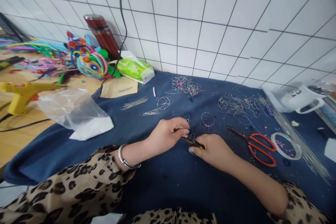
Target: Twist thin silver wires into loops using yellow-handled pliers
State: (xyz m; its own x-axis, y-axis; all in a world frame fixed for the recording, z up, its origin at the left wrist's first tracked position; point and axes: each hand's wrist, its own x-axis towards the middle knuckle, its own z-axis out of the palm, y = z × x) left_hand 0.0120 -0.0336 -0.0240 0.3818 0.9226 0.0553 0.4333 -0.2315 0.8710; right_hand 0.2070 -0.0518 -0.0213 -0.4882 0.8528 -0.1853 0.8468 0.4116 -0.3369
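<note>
My right hand is closed around a pair of pliers with dark jaws and a bit of yellow on the handle. The jaws point left, toward the fingertips of my left hand. That hand is pinched on a thin wire, which curls up in a small loop by the plier tips. Exactly where the jaws meet the wire is too small to tell. Just beyond the hands lies a wire ring with pink beads along its near side. Another small wire coil is partly hidden behind my left fingers.
Orange-handled scissors and a round dish of pink beads lie right. Tangled wire and cut wires rest on the blue cloth. A plastic bag, yellow glue gun and red flask stand left; a white mug right.
</note>
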